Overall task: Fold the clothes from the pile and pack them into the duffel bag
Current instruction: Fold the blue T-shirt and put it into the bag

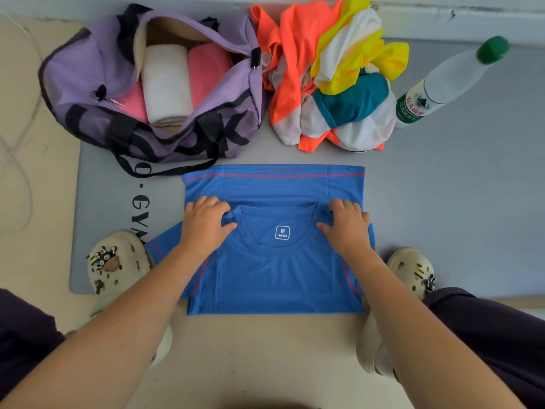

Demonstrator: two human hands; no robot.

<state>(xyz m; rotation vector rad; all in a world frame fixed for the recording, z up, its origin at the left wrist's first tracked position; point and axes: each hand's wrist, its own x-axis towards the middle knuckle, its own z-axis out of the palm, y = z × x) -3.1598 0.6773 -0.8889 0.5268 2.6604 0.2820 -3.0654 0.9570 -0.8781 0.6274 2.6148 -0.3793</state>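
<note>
A blue T-shirt [274,270] lies on the floor between my feet, folded across so its collar end sits over the hem half. My left hand [206,222] pinches the left shoulder by the collar. My right hand [346,224] pinches the right shoulder in the same way. The purple duffel bag [82,84] stands open at the back left, with a folded white piece [166,84] and a folded pink piece [208,72] inside. The pile of clothes [330,81], orange, yellow, white and teal, sits to the right of the bag.
A plastic water bottle [442,84] with a green cap stands at the right of the pile. A grey mat [100,208] covers the floor under the bag and shirt. My two beige clogs [115,261] flank the shirt. A wall runs along the back.
</note>
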